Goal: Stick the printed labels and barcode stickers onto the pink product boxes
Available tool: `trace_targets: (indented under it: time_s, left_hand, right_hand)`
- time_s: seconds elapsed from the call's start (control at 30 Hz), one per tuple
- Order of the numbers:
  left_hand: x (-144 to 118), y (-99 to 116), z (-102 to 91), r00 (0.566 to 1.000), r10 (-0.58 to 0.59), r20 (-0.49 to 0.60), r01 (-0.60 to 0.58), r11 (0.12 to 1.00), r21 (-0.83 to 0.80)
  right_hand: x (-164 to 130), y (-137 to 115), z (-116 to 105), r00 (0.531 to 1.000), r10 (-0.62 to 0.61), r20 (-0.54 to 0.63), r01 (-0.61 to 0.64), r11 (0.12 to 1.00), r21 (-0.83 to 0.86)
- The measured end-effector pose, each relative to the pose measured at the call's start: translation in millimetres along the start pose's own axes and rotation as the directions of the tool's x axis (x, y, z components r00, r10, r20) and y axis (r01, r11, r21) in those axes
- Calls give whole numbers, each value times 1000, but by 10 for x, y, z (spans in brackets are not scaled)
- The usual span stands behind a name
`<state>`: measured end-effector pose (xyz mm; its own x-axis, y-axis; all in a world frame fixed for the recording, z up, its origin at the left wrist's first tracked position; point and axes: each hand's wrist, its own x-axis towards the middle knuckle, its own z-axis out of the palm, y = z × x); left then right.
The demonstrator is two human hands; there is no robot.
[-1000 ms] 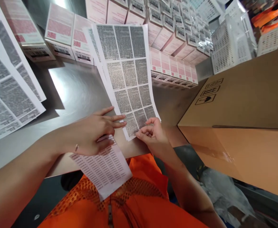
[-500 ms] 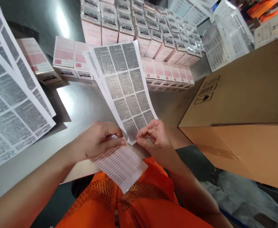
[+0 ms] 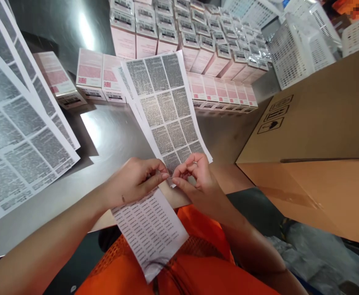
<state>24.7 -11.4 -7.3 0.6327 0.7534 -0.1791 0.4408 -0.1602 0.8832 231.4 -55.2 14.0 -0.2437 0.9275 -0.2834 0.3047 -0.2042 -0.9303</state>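
Observation:
My left hand (image 3: 142,180) is closed, with a white sheet of small printed labels (image 3: 151,229) hanging from under its palm over my lap. Its thumb and forefinger pinch together right beside my right fingertips. My right hand (image 3: 196,176) is closed in a pinch too; anything between its fingertips is too small to make out. Just beyond both hands lies a larger sheet of dense text labels (image 3: 167,106), on top of similar sheets. Its near edge is partly covered by my fingers.
More large label sheets (image 3: 22,139) lie at left on the metal table (image 3: 114,127). Pink and white boxes (image 3: 90,73) stand behind, with rows of wrapped boxes (image 3: 194,45) farther back. White baskets (image 3: 296,53) and a big cardboard carton (image 3: 314,119) are at right.
My left fingertips have moved right to meet my right fingertips. The small label sheet hangs lower and turned more upright. The whole view has shifted slightly.

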Motion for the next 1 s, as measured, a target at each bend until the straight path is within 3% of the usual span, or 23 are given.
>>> trace_targets:
  time_s: [0.23, 0.47, 0.57, 0.77, 1.0]
  left_hand:
    - [4, -46, 40, 1000, 16, 14, -17, 999, 50]
    - [10, -89, 32, 1000, 7, -1, -7, 999, 40]
    - [14, -101, 22, 1000, -17, 3, 17, 999, 32]
    - [14, -146, 13, 1000, -21, -9, 21, 1000, 18]
    - [19, -121, -6, 998, -43, 35, 42, 999, 27]
  right_hand:
    - [6, 0, 25, 1000, 23, 17, -22, 999, -35]
    - [40, 107, -196, 965, 227, -133, -217, 972, 86]
    - [68, 171, -284, 952, 274, -139, -259, 959, 118]
    - [100, 241, -226, 949, 296, -108, -301, 953, -24]
    - [89, 142, -183, 932, 349, -95, -360, 920, -154]
